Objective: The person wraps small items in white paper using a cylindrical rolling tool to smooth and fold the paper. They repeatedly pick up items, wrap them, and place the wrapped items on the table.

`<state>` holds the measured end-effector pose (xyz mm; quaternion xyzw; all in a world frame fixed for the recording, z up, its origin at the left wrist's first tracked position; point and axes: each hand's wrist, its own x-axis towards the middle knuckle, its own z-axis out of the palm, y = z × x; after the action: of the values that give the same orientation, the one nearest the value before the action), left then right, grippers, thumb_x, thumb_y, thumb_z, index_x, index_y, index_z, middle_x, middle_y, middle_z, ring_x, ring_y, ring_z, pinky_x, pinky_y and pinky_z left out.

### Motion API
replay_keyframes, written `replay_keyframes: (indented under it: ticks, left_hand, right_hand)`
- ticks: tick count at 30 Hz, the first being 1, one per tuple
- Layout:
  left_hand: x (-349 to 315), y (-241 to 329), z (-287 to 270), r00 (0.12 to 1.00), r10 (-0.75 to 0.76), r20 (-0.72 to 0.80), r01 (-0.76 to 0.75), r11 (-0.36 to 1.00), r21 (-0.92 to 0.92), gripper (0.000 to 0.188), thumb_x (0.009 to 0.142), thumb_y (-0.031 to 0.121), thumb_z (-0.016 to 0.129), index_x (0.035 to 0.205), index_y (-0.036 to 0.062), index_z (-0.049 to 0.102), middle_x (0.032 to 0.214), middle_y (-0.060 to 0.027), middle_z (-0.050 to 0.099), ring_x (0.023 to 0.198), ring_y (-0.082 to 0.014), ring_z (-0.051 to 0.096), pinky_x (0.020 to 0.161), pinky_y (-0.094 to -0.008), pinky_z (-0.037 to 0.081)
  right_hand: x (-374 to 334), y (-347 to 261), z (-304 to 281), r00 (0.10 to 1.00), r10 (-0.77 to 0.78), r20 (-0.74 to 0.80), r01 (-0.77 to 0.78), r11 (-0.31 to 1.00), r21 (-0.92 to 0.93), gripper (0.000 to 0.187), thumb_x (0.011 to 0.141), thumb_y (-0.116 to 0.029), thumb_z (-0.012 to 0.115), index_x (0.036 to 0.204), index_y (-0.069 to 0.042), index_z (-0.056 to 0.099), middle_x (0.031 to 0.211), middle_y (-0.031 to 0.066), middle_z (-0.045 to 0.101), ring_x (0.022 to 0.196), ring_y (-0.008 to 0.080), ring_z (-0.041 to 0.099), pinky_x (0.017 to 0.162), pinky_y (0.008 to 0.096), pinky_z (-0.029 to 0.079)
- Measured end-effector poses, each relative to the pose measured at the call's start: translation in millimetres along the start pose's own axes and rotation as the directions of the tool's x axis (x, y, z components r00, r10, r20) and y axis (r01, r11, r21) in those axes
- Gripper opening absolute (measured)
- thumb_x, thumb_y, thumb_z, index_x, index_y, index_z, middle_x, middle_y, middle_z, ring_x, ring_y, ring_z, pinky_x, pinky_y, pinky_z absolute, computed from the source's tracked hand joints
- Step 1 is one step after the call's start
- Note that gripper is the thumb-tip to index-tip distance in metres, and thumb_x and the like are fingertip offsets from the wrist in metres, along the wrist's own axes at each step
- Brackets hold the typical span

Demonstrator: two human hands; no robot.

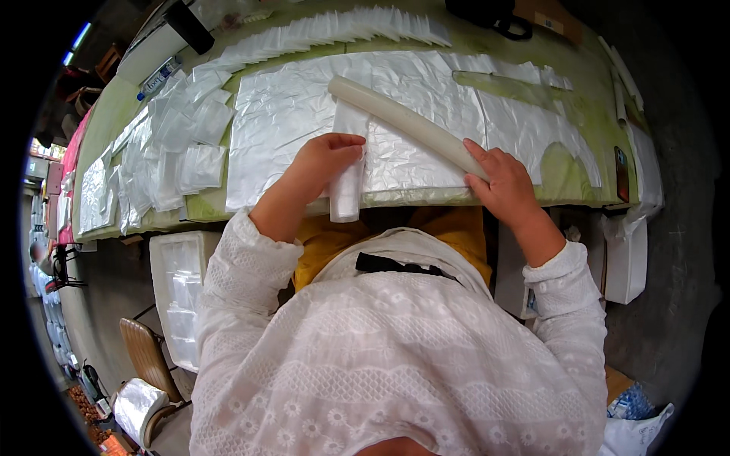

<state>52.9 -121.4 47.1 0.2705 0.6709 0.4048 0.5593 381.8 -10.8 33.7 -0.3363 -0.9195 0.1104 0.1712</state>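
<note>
A long off-white tube (411,121) lies slantwise over silvery-clear plastic sheets (426,163) on the table in front of me. My right hand (498,181) grips the tube's near right end, thumb below and fingers on top. Under the tube's far left end runs a narrow folded strip of clear plastic (347,196), its near end hanging over the table edge. My left hand (328,163) is closed at that strip, thumb and fingers pressed together on its upper part; the exact pinch is partly hidden.
A pile of small clear bags (186,125) lies to the left, with a fanned row of bags (334,34) behind. A water bottle (160,77), a black cylinder (188,26) and a phone (621,173) sit around the table (582,106). A white bin (182,296) stands below left.
</note>
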Motion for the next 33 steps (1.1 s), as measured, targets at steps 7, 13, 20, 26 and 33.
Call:
replay_keyframes:
  ticks: [7,13,20,26,33]
  left_hand:
    - [-68,-51,1,0.942,-0.196,0.271,0.238,0.963,-0.13,0.03,0.101,0.015,0.067,0.128,0.0014,0.066,0.113,-0.0077,0.07,0.096,-0.0161,0.069,0.079,-0.0304,0.06]
    - [-80,-67,14,0.932,-0.159,0.326,0.234,0.95,-0.207,0.031,0.102,0.018,0.066,0.13,0.0036,0.066,0.116,-0.0076,0.07,0.099,-0.016,0.069,0.078,-0.0295,0.059]
    - [-93,-62,8,0.808,0.035,0.589,0.151,0.952,-0.265,0.04,0.1,0.015,0.068,0.138,0.0033,0.06,0.103,-0.0038,0.068,0.087,-0.0122,0.064,0.076,-0.028,0.055]
    - [-79,-54,-15,0.638,0.736,0.226,-0.695,0.424,0.581,0.063,0.073,0.0,0.068,0.136,0.0072,0.061,0.122,-0.014,0.061,0.121,-0.0284,0.056,0.106,-0.0383,0.046]
    - [-43,-53,5,0.68,0.661,0.318,-0.594,0.243,0.767,0.06,0.076,0.017,0.079,0.134,0.014,0.064,0.137,-0.0059,0.064,0.134,-0.0295,0.054,0.116,-0.0468,0.037]
  right_hand:
    - [12,24,4,0.995,0.026,-0.1,-0.029,0.999,-0.03,0.06,0.086,-0.024,0.073,0.144,-0.02,0.06,0.087,0.0105,0.062,0.08,0.0323,0.062,0.077,0.0453,0.052]
    - [25,-30,19,0.953,-0.271,-0.138,0.254,0.959,-0.127,0.069,0.083,-0.022,0.073,0.148,-0.018,0.053,0.157,0.0091,0.044,0.148,0.0372,0.035,0.121,0.06,0.024]
    - [35,-87,65,0.9,-0.433,0.058,0.422,0.896,0.142,0.058,0.082,-0.014,0.075,0.138,-0.014,0.061,0.143,0.0102,0.056,0.138,0.0341,0.048,0.118,0.0577,0.031]
    - [39,-86,67,0.918,-0.394,-0.049,0.388,0.864,0.321,0.038,0.081,-0.015,0.074,0.119,-0.011,0.07,0.119,0.0091,0.064,0.117,0.0308,0.058,0.112,0.0532,0.037]
    - [45,-81,64,0.922,-0.376,-0.095,0.376,0.802,0.465,0.022,0.08,-0.008,0.071,0.102,-0.009,0.072,0.109,0.0079,0.068,0.11,0.0304,0.061,0.104,0.0492,0.042]
